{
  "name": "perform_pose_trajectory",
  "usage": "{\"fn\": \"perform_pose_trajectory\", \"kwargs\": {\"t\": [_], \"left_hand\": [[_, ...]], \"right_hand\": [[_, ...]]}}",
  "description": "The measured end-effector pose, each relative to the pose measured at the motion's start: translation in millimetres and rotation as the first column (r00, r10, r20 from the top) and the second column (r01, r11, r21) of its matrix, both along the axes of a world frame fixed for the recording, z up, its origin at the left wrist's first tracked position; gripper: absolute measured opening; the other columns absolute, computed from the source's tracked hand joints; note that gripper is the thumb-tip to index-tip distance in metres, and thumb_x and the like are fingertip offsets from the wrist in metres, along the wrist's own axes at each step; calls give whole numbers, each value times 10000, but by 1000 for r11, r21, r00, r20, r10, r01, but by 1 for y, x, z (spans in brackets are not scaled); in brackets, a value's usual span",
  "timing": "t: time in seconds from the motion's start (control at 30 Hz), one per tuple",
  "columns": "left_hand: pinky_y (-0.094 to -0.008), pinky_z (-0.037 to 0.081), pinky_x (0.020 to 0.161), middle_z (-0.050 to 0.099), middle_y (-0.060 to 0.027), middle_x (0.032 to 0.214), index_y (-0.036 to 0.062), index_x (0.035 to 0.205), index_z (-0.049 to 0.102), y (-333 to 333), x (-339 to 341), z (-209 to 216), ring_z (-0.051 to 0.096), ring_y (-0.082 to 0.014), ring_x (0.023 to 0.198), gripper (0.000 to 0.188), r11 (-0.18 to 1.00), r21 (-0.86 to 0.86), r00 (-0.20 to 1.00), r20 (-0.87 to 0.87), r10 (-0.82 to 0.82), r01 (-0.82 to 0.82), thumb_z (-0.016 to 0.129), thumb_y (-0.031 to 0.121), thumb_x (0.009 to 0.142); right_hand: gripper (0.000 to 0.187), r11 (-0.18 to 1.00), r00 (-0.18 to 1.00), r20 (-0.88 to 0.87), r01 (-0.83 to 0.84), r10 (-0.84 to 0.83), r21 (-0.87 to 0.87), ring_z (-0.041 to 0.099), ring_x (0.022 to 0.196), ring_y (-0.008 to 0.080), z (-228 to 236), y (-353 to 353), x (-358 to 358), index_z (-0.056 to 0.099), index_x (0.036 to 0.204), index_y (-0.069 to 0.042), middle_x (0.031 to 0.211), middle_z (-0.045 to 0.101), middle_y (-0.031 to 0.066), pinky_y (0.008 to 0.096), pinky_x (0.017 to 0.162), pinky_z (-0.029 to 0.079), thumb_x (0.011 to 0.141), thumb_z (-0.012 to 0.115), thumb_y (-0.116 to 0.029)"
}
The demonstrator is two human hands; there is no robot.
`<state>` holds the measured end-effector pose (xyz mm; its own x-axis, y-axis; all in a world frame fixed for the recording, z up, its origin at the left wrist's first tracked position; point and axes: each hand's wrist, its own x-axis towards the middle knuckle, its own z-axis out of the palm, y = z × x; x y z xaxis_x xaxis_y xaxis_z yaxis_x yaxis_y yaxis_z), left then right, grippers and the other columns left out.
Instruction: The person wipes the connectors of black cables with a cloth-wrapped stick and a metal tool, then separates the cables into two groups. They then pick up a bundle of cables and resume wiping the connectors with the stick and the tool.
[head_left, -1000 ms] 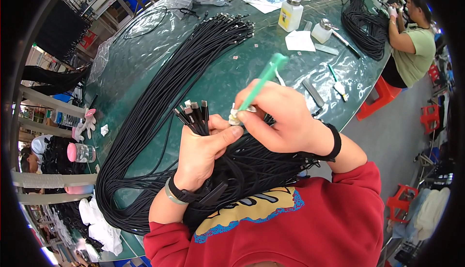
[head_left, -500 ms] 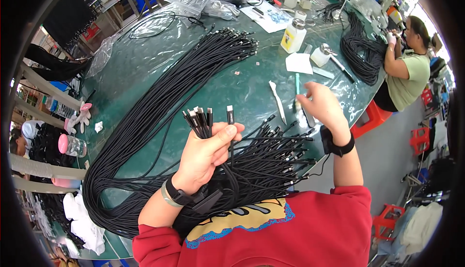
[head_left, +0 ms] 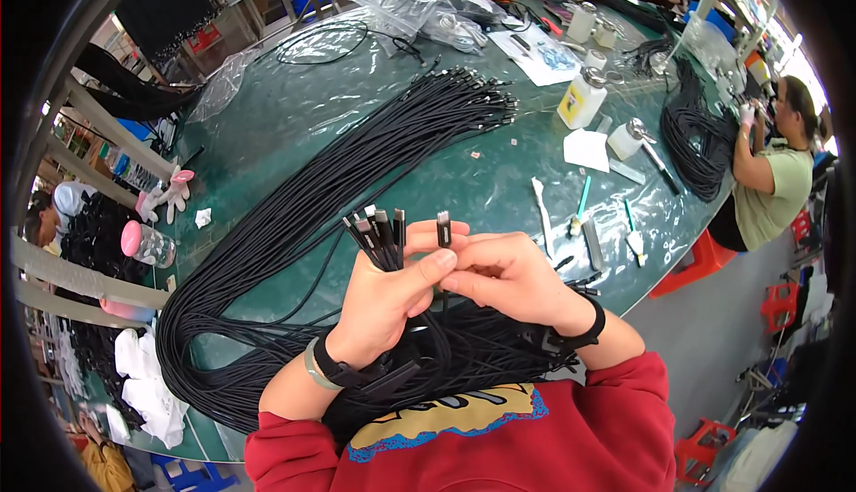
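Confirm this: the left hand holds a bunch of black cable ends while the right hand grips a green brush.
Wrong about the right hand: the head view shows it at a single cable end; the green brushes lie on the table. The rest stands.

The cables are black, the table green, the sweatshirt red.

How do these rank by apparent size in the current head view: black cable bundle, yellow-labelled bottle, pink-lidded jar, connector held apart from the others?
1. Black cable bundle, by far.
2. Yellow-labelled bottle and pink-lidded jar: too alike to rank.
3. Connector held apart, clearly smallest.
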<state>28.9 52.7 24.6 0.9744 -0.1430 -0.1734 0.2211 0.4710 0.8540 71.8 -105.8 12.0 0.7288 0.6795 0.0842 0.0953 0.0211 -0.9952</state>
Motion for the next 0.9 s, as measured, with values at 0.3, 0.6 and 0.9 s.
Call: {"fn": "perform_pose_trajectory", "kwargs": {"t": [0.3,0.6,0.9], "left_hand": [[-168,231,368,554,-95,1032,-13,914,592,4,8,-2,329,-8,424,154,999,-20,999,-16,-46,46,574,87,798],[-162,238,366,538,-103,1031,-26,981,553,4,12,-7,292,1,416,207,998,10,997,-55,-59,60,515,113,833],[-236,397,676,505,-59,1088,5,1221,408,-8,13,-21,494,-88,805,422,984,-33,984,43,-173,174,360,291,914]], "right_hand": [[77,999,956,290,36,-42,23,520,556,110,-9,-1,10,588,801,-9,652,551,46,236,474,389,750,617,-60],[36,998,973,-226,-46,34,-49,499,514,46,-3,-4,7,591,793,4,663,567,19,192,428,368,773,587,-25],[73,989,961,-276,28,13,142,442,496,26,-9,9,10,586,841,1,592,529,-10,166,430,315,777,587,-34]]}}
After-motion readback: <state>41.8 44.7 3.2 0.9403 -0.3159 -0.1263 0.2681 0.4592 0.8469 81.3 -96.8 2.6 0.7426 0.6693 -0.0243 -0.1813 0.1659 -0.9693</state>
